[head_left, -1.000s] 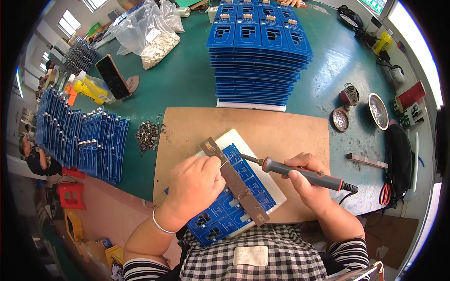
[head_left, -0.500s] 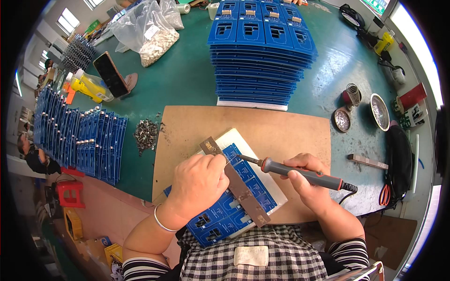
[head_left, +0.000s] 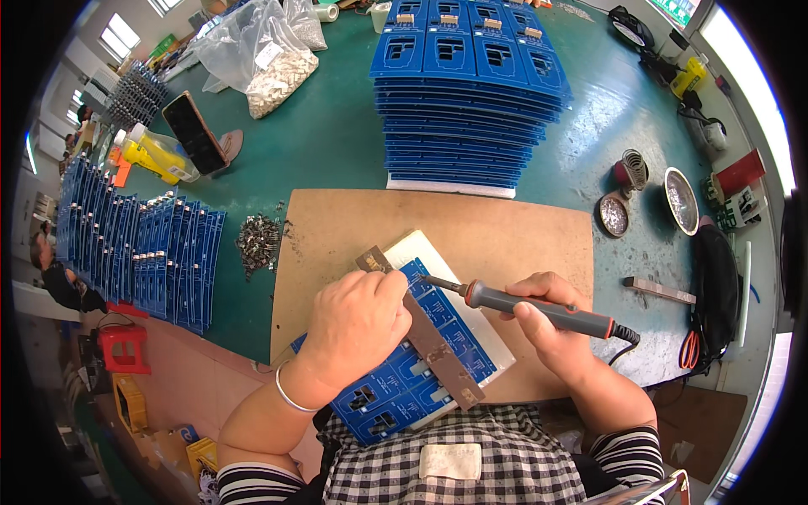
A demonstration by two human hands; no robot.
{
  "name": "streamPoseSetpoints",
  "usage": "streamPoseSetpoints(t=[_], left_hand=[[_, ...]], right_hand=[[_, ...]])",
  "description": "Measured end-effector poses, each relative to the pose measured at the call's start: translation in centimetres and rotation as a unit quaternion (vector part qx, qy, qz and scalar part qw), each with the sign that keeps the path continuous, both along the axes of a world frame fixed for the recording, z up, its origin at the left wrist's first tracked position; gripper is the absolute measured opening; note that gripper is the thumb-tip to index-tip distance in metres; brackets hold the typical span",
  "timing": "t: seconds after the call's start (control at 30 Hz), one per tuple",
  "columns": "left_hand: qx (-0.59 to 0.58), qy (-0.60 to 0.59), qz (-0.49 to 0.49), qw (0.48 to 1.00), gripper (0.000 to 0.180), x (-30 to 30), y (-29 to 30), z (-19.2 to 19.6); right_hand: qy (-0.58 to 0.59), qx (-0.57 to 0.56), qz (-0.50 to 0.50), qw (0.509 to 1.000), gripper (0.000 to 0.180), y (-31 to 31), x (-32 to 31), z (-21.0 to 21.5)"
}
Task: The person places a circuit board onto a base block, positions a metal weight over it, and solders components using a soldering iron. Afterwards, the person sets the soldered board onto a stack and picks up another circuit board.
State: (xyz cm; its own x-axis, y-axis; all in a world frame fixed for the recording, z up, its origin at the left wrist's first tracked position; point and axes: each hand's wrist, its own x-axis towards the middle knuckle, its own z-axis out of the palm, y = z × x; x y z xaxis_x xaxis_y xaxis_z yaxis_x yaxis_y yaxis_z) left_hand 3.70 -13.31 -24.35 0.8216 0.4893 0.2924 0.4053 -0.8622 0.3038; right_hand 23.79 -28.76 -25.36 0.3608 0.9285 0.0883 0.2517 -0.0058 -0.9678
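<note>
My left hand presses the metal bar flat across the blue board on the brown mat. Right hand pinches the soldering iron, tip on board's upper row; lower rows seem left.

One soldering iron, one brown metal bar, one phone. Two round tins. Two clear bags.

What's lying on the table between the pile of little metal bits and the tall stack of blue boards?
In the head view, only bare green table separates the metal bits from the stack.
</note>
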Motion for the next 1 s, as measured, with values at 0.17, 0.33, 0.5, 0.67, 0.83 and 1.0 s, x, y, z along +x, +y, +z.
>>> streamPoseSetpoints(t=[0.17,0.33,0.5,0.67,0.83,1.0], left_hand=[[-0.002,0.028,0.006,1.000,0.015,0.3,0.1,0.1],[0.006,0.028,0.006,1.000,0.014,0.5,0.3,0.3],[0.002,0.034,0.007,0.999,0.014,0.6,0.3,0.3],[0.002,0.038,0.007,0.999,0.014,0.8,0.7,0.1],[0.017,0.001,0.009,1.000,0.010,0.5,1.2,0.2],[0.013,-0.008,0.033,0.999,0.007,-0.8,1.0,0.8]], right_hand=[[0.014,0.005,0.000,1.000,0.018,0.2,0.1,-0.1],[0.042,-0.016,-0.024,0.999,0.018,0.2,-0.1,-0.1],[0.037,-0.010,-0.022,0.999,0.019,0.5,-0.3,0.0],[0.046,-0.024,-0.018,0.998,0.021,0.8,-0.2,0.2],[0.041,-0.031,-0.019,0.999,0.021,0.8,0.0,0.2],[0.013,-0.017,-0.004,1.000,0.019,0.5,0.3,-0.3]])
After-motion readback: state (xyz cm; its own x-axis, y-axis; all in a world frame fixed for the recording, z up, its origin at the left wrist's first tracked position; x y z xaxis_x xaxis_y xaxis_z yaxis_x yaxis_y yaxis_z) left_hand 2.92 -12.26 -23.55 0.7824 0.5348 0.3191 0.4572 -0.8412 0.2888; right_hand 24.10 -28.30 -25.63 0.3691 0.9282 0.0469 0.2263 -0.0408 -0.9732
